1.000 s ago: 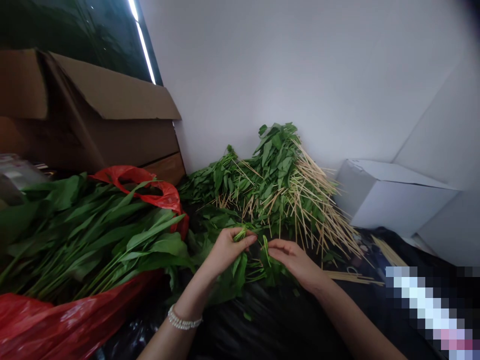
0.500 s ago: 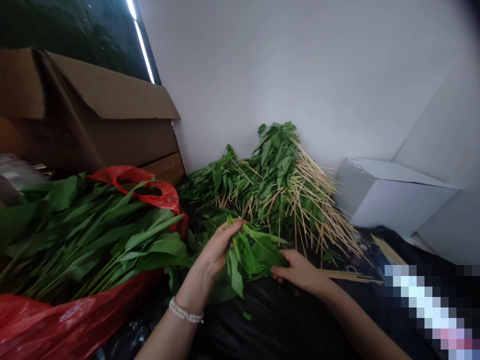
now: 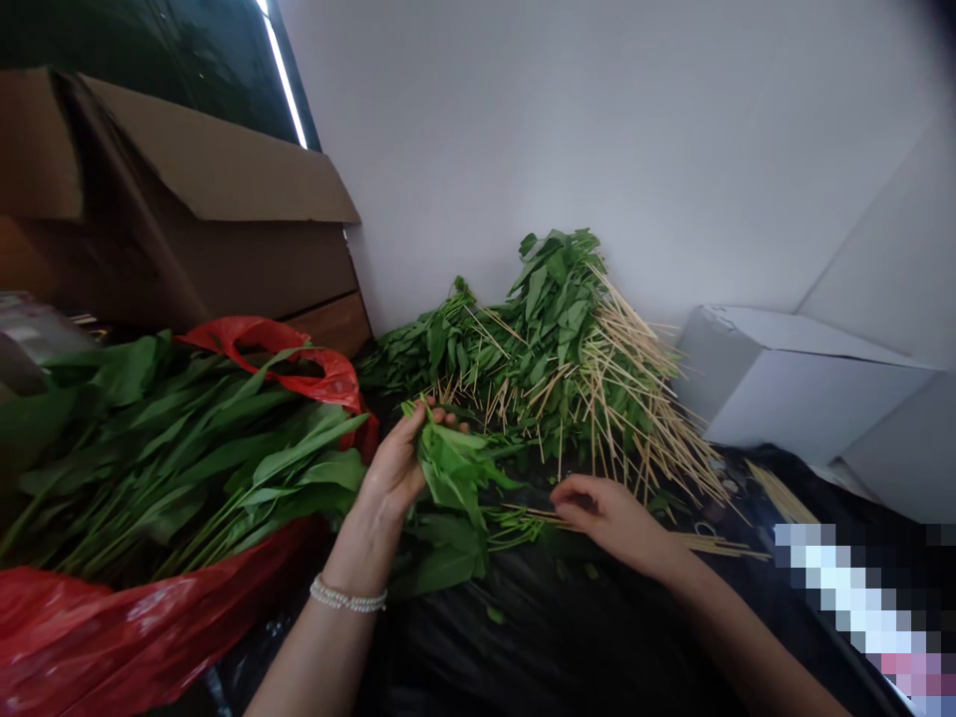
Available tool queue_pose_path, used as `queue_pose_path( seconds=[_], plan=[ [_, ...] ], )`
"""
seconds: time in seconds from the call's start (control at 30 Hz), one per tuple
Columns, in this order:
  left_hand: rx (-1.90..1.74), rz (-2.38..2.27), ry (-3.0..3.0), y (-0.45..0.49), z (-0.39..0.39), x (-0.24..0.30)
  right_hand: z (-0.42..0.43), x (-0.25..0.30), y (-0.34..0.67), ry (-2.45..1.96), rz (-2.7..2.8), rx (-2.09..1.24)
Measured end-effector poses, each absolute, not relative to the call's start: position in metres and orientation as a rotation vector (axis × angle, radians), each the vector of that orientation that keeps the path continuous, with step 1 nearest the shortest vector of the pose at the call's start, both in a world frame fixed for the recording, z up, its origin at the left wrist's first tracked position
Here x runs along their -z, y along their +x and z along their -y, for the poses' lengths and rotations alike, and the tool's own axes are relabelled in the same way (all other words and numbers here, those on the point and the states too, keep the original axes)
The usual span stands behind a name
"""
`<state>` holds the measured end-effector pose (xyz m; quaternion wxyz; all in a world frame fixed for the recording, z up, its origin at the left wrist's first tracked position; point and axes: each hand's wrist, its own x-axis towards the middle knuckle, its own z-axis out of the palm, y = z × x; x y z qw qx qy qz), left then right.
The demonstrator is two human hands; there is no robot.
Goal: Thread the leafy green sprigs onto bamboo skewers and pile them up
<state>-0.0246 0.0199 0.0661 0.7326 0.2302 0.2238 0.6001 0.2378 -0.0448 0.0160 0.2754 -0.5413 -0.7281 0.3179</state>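
Observation:
My left hand (image 3: 407, 463) is closed around a small bunch of leafy greens (image 3: 454, 468), whose leaves hang down to the right. Just right of the bunch, my right hand (image 3: 601, 513) is curled with thumb and forefinger nearly together; anything between the tips cannot be made out. Thin wooden skewers (image 3: 721, 546) lie by this hand, and a stick's far end shows left of the fingers. Cut green stems (image 3: 519, 528) lie at that end. Loose leaves (image 3: 448, 563) rest on the black plastic sheet (image 3: 568, 637) below my left hand.
A red plastic bag (image 3: 149, 627) full of long-leaved greens (image 3: 201, 448) stands at the left, before a cardboard box (image 3: 224, 169). Skewered greens (image 3: 553, 309) are heaped against the white wall, their sticks (image 3: 657, 398) pointing right. A white box (image 3: 807, 383) stands farther right.
My left hand has moved left and slightly up with the greens. My right hand has let go of the leaves and now sits apart from them, near the skewers.

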Motion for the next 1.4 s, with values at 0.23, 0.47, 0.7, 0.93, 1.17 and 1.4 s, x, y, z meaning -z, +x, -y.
queue_pose_path(
  seconds=[0.23,0.47,0.7,0.93,1.17,1.4],
  plan=[
    [-1.488,-0.765,1.107,-0.047,-0.024,-0.067,0.059,-0.008,0.16,-1.414,2.342,-0.597],
    [-1.384,-0.897,1.308,-0.061,-0.016,-0.069,0.043,0.0,0.141,-1.509,2.328,-0.401],
    [-1.387,-0.935,1.345,-0.07,-0.017,-0.067,0.016,-0.022,0.174,-1.641,2.011,-0.336],
    [-1.292,-1.182,1.575,-0.071,-0.013,-0.073,0.033,-0.017,0.168,-1.464,2.205,-0.555],
    [-0.772,-1.26,2.055,-0.083,-0.004,-0.064,0.029,-0.01,0.155,-1.31,2.402,-0.673],
    [-0.181,-1.661,2.355,-0.085,0.011,-0.026,0.027,0.003,0.13,-1.301,2.522,-0.467]
  ],
)
